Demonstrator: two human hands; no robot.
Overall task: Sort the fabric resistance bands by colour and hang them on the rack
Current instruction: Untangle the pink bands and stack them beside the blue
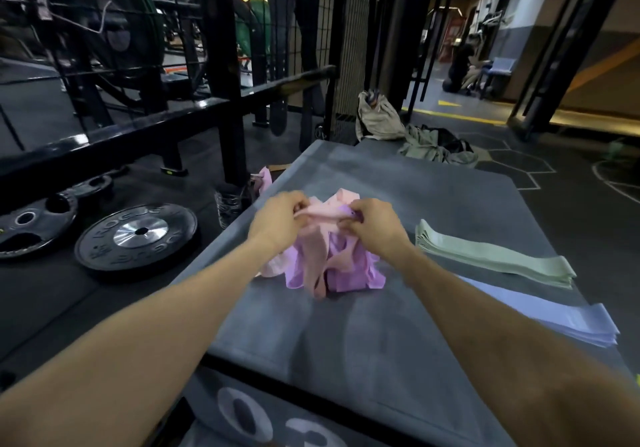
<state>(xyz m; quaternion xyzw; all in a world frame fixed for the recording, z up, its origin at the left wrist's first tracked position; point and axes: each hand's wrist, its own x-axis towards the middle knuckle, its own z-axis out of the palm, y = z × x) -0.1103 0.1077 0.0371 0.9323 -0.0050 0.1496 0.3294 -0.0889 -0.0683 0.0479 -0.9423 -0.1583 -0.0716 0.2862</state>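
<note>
Nearest the camera, two bare forearms reach forward over a grey padded box (pixel 346 342) whose front face carries large pale numerals. On its right edge lies a flat stack of pale lavender bands (pixel 575 322), partly hidden by the right forearm. Just beyond that, a neat stack of pale green bands (pixel 491 258) lies lengthwise along the same side, apart from the lavender stack.

In the middle of the box top sits a tangled heap of pink and lilac bands (pixel 332 266). Both hands are raised over it, holding one light pink band (pixel 320 216) stretched between them. The left hand (pixel 277 219) has its fingers curled round the band's left end; the right hand (pixel 374 225) pinches the other end with curled fingers, and a bit of lilac fabric seems to be caught under its fingertips, though blur makes that hard to confirm.

At the far left corner of the box another pink band (pixel 266 178) hangs over the edge. On the floor to the left lie black weight plates (pixel 136 237). Beyond them stands a black steel rack (pixel 221 65) with wire mesh panels. Further back on the floor, right of the rack, lies a heap of beige clothing (pixel 408 131).
</note>
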